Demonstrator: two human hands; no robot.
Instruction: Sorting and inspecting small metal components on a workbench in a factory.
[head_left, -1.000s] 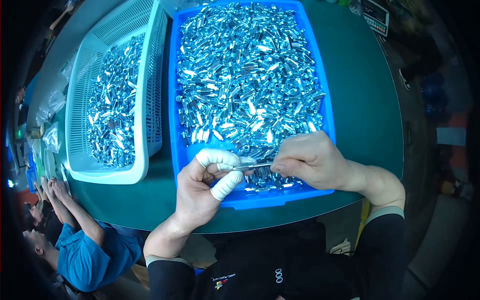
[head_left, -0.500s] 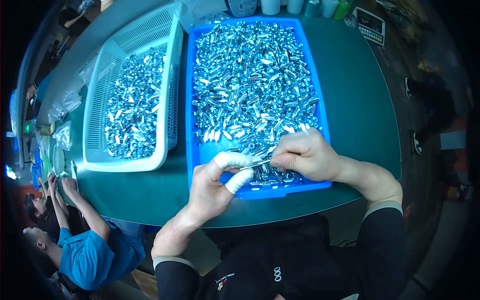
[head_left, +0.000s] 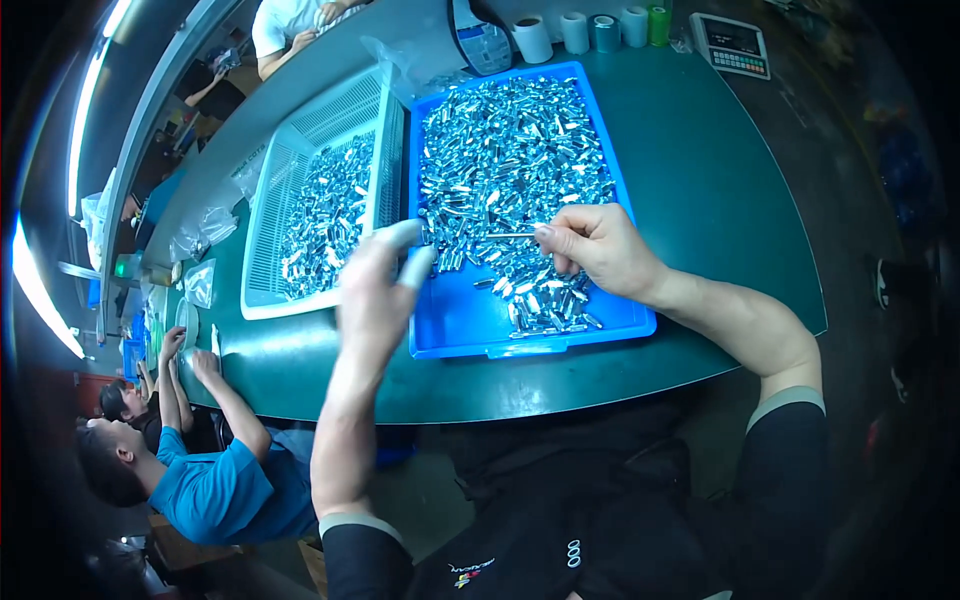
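My right hand (head_left: 605,250) pinches a thin metal rod (head_left: 510,236) between thumb and fingers, its free end pointing left over the blue tray (head_left: 580,346). Small shiny hexagonal metal pieces (head_left: 515,150) heap in that tray, thickest at the far side. My left hand (head_left: 372,295) hovers at the tray's left rim, by the white basket. White covers wrap its thumb and a finger; these are apart, with nothing visible between them. Motion blurs this hand somewhat. More metal pieces (head_left: 330,215) lie in the white slotted basket (head_left: 392,150).
Rolls of tape (head_left: 573,33) and a blue-labelled container (head_left: 482,45) stand along the back. A digital scale (head_left: 732,46) sits at the far right of the green table (head_left: 720,240). Plastic bags (head_left: 200,232) lie left of the basket. Co-workers, one in a blue shirt (head_left: 225,490), are at left.
My left hand has left the rod and moved left and away from me, its thumb and finger parting. My right hand still holds the rod. The view has shifted.
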